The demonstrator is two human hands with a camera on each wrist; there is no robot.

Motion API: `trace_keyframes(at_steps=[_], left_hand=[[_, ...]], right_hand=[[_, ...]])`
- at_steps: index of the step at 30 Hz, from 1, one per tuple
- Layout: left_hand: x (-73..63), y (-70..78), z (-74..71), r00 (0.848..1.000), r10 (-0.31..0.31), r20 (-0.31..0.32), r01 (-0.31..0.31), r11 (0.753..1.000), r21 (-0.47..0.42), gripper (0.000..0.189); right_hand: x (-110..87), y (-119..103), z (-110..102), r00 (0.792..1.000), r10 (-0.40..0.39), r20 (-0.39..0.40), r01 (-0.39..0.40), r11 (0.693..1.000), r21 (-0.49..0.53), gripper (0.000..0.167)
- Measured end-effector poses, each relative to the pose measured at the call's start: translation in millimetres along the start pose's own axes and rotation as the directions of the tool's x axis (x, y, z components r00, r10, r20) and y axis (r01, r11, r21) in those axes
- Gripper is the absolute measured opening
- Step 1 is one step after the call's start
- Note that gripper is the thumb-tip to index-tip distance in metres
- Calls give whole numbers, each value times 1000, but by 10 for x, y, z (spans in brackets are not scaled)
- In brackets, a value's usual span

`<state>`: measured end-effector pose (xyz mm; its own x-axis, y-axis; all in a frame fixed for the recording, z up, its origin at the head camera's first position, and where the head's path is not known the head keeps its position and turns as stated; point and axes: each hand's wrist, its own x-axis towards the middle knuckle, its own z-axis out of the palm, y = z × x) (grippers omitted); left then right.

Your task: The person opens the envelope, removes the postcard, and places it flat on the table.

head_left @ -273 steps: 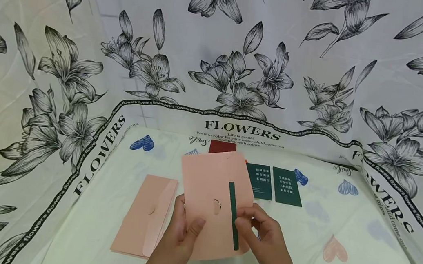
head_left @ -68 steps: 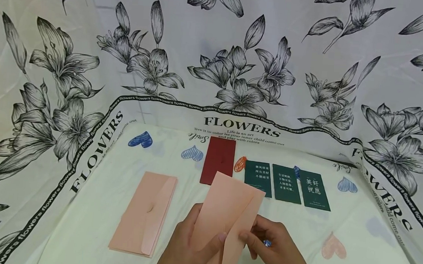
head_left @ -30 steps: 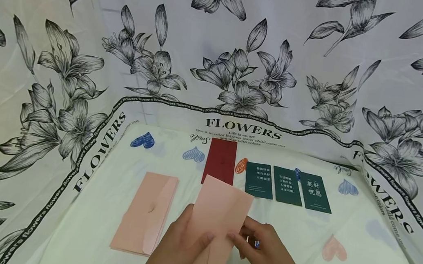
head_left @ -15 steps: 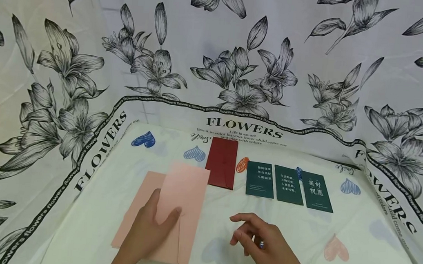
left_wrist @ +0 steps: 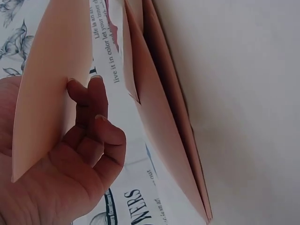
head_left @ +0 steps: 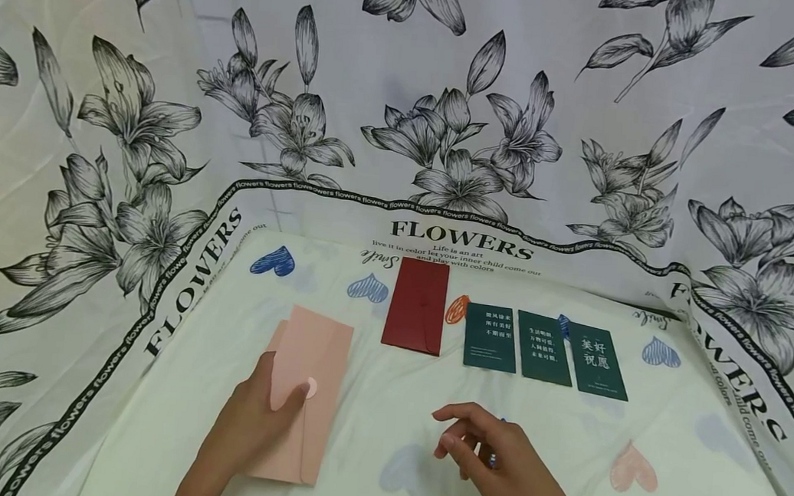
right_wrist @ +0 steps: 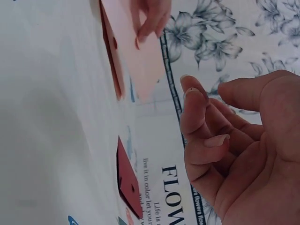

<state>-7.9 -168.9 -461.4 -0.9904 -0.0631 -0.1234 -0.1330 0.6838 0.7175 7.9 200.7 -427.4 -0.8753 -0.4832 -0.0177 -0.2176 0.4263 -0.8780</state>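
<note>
My left hand [head_left: 247, 414] grips a closed pink envelope [head_left: 323, 358] by its left side, thumb over the round flap tab and fingers behind. In the left wrist view, other pink envelopes [left_wrist: 161, 103] lie just beyond the fingertips, slightly gaping along one side. From the head view the held envelope overlaps and mostly hides them. My right hand [head_left: 493, 454] hovers over the front middle of the cloth, fingers loosely bent and holding nothing, a ring with a blue bead on one finger.
A dark red envelope [head_left: 415, 307] lies at the back middle. To its right, three green printed cards [head_left: 545, 347] form a row. The white cloth [head_left: 355, 445] has heart prints, and a flower-printed curtain [head_left: 447, 128] rises behind and at both sides.
The pink envelope, earlier unfolded with a green strip showing, is now closed. The right hand has released it. The left hand has carried it left over the others. A third green card joined the row.
</note>
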Motion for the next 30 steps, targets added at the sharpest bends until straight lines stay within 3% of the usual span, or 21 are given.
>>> trace_keyframes(at_steps=[13,20,30], left_hand=[[103,-123,-50,1000,-1,3,1,995,101,76],[126,-178,11,996,-10,-89,36,954,299,80],[76,-173,15,984,36,-172,29,932,362,70]], right_hand=[[25,14,-16,1000,-5,17,5,1000,15,25],[48,14,-22,999,34,29,-34,999,13,27],[70,34,-33,999,43,28,-42,999,-9,26]])
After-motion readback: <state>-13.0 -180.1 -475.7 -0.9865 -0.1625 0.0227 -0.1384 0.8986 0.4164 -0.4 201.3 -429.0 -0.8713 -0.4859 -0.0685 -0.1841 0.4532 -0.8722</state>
